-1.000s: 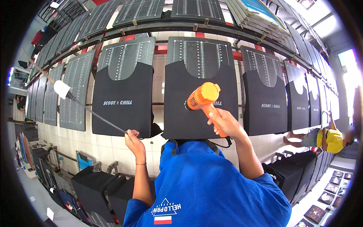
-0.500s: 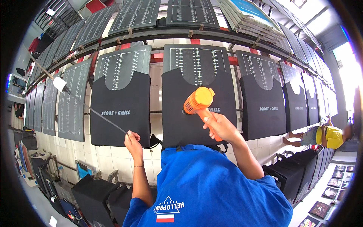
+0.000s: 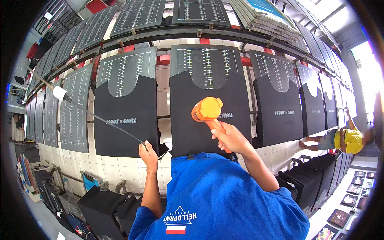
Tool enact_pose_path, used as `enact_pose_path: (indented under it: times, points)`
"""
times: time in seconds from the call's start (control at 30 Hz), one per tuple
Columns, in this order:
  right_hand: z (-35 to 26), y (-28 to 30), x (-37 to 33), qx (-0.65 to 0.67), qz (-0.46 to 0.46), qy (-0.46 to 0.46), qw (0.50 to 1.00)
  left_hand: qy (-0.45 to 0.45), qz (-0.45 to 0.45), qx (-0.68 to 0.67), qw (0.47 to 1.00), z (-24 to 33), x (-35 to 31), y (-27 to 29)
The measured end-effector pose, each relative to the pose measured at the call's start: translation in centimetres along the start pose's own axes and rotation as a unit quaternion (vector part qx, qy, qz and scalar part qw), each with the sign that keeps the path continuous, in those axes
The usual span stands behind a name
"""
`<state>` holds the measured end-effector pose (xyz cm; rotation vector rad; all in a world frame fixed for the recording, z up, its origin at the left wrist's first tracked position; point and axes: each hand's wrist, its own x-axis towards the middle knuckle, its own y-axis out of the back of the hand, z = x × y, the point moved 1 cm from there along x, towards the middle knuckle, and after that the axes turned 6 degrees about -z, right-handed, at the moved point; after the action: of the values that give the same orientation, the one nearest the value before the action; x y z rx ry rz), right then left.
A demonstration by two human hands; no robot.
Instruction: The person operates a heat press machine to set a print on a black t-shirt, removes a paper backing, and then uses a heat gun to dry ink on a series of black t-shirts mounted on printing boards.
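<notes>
My right hand (image 3: pixel 234 138) is closed around the handle of an orange heat gun (image 3: pixel 209 108), held above a black T-shirt (image 3: pixel 184 134). The gun's round body covers part of the shirt's pale printed lettering. This shirt is laid on a dark board (image 3: pixel 208 58) marked with white rulings, which shows through the neckline. To the left, my left hand (image 3: pixel 149 155) pinches a dark power cord (image 3: pixel 110 124). The cord runs taut up and left to a white connector (image 3: pixel 59 93). Below the cord lies another printed black T-shirt (image 3: pixel 124 140).
More black shirts (image 3: pixel 280 128) lie on boards to the right; bare ruled boards (image 3: pixel 76 112) stand to the left. A metal rail (image 3: pixel 172 33) crosses behind. Stacked frames (image 3: pixel 264 20) lie far right. A person in a yellow shirt (image 3: pixel 353 141) stands at the right. Black-covered boards (image 3: pixel 100 208) are behind me.
The heat gun has shifted slightly down over the middle shirt. My left hand has moved a little right and down with the cord. The person at the right has raised an arm higher.
</notes>
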<state>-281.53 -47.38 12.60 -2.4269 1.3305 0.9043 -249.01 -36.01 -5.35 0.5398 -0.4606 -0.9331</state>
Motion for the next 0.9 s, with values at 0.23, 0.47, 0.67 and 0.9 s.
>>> enact_pose_path:
  times: [0.23, 0.47, 0.67, 0.9]
  points:
    - [-0.2, 0.1, -0.5, -0.015, 0.041, -0.016, 0.999, -0.013, 0.028, 0.051, 0.998, -2.2, 0.5, -1.9]
    - [0.0, 0.7, -0.8, -0.017, 0.035, -0.045, 0.998, 0.0, 0.015, 0.069, 0.998, -1.3, 0.8, -1.7]
    - [-0.4, 0.9, -1.0, -0.022, 0.043, -0.051, 0.998, -0.002, 0.029, 0.067, 0.997, -1.1, 0.8, -1.7]
    - [-0.3, 1.4, -1.0, -0.013, 0.037, -0.073, 0.997, 0.014, 0.031, 0.065, 0.997, -1.3, 0.7, -1.7]
